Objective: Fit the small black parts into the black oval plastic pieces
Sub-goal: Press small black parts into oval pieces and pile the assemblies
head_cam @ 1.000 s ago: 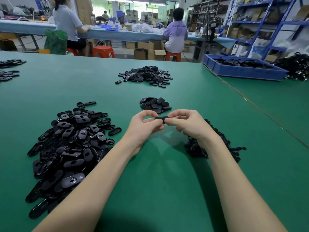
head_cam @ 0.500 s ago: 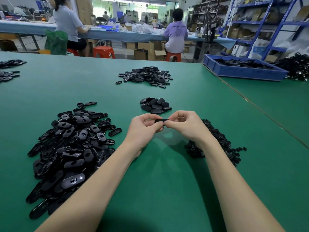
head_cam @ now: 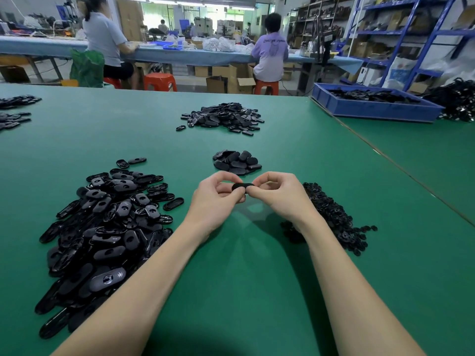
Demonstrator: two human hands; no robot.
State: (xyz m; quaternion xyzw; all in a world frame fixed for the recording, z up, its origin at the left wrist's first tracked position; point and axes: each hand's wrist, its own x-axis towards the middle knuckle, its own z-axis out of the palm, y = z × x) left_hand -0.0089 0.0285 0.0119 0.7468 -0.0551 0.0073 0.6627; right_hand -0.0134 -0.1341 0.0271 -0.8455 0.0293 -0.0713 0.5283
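Your left hand [head_cam: 218, 199] and right hand [head_cam: 279, 195] cover both ends of the oval piece [head_cam: 243, 187]; only its middle strip shows. Whether a small part sits in it: cannot tell. Your fingers [head_cam: 267, 179] curl inward, so the tips are out of sight. Your right forearm hides the near-left side of the pile of small parts [head_cam: 334, 217]; single parts there are too small to make out. The large pile of oval pieces [head_cam: 102, 227] loses its near edge behind your left forearm. At the left frame edge, two dark heaps [head_cam: 12, 109] are cut off. Contents of the blue tray [head_cam: 372, 109]: dark, indistinct.
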